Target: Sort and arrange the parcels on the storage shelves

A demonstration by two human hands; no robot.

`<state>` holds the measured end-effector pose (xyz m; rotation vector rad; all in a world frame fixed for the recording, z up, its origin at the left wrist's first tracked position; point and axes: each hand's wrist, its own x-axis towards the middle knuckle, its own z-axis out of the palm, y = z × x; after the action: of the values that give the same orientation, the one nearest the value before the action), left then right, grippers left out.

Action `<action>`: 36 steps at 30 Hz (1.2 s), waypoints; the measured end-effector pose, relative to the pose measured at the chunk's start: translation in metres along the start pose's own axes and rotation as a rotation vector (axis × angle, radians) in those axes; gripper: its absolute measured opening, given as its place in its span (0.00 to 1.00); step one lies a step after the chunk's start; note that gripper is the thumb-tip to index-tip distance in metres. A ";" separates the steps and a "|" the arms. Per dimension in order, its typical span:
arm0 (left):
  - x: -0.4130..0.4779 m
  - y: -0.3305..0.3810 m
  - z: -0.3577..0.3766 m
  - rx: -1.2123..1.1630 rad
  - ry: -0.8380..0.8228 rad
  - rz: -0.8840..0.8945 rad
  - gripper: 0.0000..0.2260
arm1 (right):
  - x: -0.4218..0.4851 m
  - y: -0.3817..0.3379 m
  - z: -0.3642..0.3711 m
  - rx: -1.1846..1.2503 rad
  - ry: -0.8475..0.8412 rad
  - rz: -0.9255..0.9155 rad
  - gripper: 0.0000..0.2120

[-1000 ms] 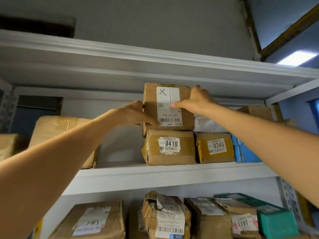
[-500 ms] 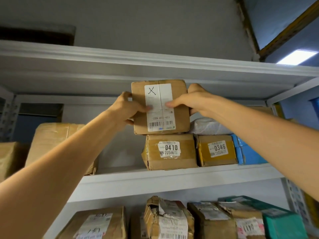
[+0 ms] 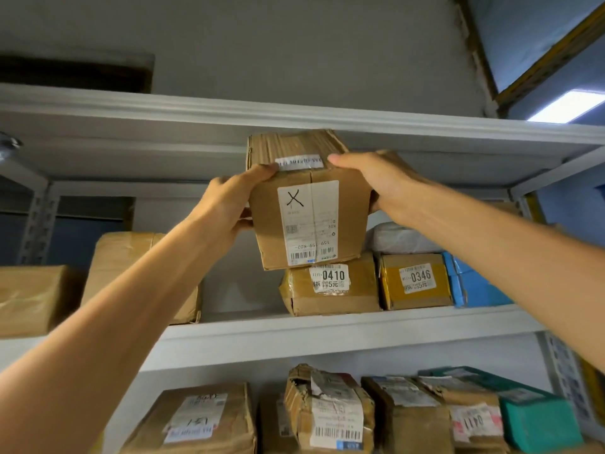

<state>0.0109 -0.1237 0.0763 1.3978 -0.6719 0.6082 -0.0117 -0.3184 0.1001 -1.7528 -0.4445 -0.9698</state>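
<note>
A brown cardboard parcel [image 3: 307,204] with a white label marked X is held up in front of the upper shelf [image 3: 327,326], tilted so its top face shows. My left hand [image 3: 229,204] grips its left side, thumb on the top edge. My right hand [image 3: 376,181] grips its right side, fingers over the top right corner. Its lower edge is just above the taped parcel labelled 0410 [image 3: 330,286]; I cannot tell whether they touch.
Beside 0410 stand a yellow parcel 0346 [image 3: 415,283], a white bag [image 3: 399,239] on top of it and a blue box [image 3: 474,283]. Large brown parcels [image 3: 131,257] fill the shelf's left. The lower shelf holds several parcels and a teal box [image 3: 537,417]. A shelf board [image 3: 294,116] runs close overhead.
The parcel has come off the 0410 box, moved towards me and upwards, and tipped so its top face shows. Both hands shifted from its front to its sides.
</note>
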 end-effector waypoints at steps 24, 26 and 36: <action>-0.025 -0.032 -0.048 -0.029 -0.136 0.407 0.35 | -0.030 0.020 0.015 0.013 -0.082 -0.437 0.43; -0.024 -0.033 -0.038 -0.060 -0.122 0.437 0.34 | -0.032 0.014 0.004 -0.032 -0.090 -0.470 0.43; -0.034 -0.050 0.042 -0.152 -0.161 0.492 0.26 | -0.072 0.015 -0.067 -0.341 0.036 -0.515 0.47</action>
<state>0.0223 -0.1693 0.0195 1.1494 -1.1850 0.8139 -0.0719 -0.3739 0.0438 -1.9616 -0.7667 -1.5083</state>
